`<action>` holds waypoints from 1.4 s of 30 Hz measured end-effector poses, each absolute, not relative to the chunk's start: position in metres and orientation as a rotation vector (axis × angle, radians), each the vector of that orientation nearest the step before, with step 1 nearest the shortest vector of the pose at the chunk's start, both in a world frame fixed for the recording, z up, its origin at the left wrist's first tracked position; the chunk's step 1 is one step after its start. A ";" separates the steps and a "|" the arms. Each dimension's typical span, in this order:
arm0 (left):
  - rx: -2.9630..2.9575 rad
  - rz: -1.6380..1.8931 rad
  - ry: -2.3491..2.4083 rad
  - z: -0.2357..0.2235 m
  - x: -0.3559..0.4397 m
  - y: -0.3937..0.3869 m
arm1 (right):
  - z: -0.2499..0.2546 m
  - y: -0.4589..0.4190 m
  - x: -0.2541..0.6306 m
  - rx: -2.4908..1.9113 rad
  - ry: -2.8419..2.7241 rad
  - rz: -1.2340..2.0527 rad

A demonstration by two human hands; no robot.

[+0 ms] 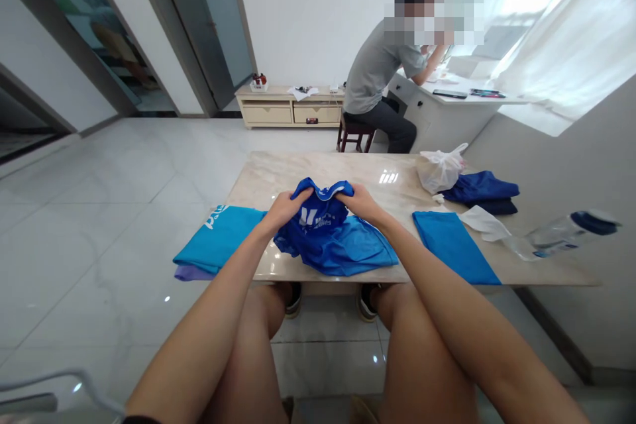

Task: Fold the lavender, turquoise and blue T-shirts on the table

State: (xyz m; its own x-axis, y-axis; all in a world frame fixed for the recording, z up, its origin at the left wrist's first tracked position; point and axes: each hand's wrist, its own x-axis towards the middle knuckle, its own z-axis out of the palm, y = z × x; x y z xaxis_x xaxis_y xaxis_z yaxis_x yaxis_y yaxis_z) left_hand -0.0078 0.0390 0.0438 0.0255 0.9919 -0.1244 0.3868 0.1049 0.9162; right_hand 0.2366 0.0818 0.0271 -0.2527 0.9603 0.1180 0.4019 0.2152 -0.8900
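A dark blue shirt (318, 225) with white lettering is gripped at its neckline between my two hands. My left hand (285, 209) pinches one side of the neckline and my right hand (361, 202) the other. Its upper edge is raised, while the lower part lies crumpled on the table, with a lighter blue, shiny part (365, 248) spread to the right. Whether that lighter part belongs to the same shirt I cannot tell. To the left rests a folded turquoise cloth (226, 238) with white lettering, on top of a purple one (193, 273).
The marble-look table (278, 175) also carries a folded blue cloth (452, 245), a white plastic bag (440, 169), a dark blue cloth pile (484, 189), a tissue (484, 222) and a lying clear bottle (561, 235). Beyond, a person (375, 69) sits at a white desk (460, 116).
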 end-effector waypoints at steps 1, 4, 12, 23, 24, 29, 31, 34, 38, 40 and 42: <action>1.523 0.763 1.526 0.038 -0.010 0.037 | 0.021 0.087 0.235 -1.286 -1.700 0.991; 1.838 0.397 1.698 0.017 -0.014 0.033 | 0.002 0.094 0.240 -1.369 -1.688 0.921; 1.990 -0.227 1.884 -0.010 -0.013 0.042 | -0.048 0.099 0.266 -1.781 -2.413 0.745; 1.952 0.080 1.875 -0.016 -0.046 0.054 | -0.064 0.106 0.247 -1.939 -2.540 0.719; 1.957 0.088 1.872 -0.019 -0.049 0.055 | -0.063 0.104 0.249 -1.972 -2.547 0.765; 1.881 0.256 1.752 -0.030 -0.064 0.059 | -0.055 0.090 0.273 -2.085 -2.498 1.695; 1.780 0.443 1.589 -0.030 -0.067 0.062 | -0.051 0.087 0.287 -2.038 -2.374 2.034; 1.649 0.831 1.456 -0.022 -0.069 0.066 | -0.039 0.089 0.307 -1.958 -2.337 1.535; 1.618 1.082 1.453 -0.007 -0.067 0.067 | -0.014 0.094 0.325 -1.723 -2.054 0.988; 1.647 1.099 1.461 -0.003 -0.064 0.066 | -0.004 0.093 0.330 -1.644 -1.925 0.842; 1.670 1.109 1.486 0.000 -0.063 0.065 | 0.003 0.091 0.335 -1.562 -1.899 0.730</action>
State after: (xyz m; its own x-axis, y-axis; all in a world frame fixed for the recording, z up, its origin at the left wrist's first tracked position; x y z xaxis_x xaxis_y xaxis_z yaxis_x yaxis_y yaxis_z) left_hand -0.0626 0.0653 -0.0001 0.0072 0.9843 0.1762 0.4492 -0.1606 0.8789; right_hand 0.3353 0.0912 0.0027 -0.1570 0.9840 0.0847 0.6736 0.1694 -0.7194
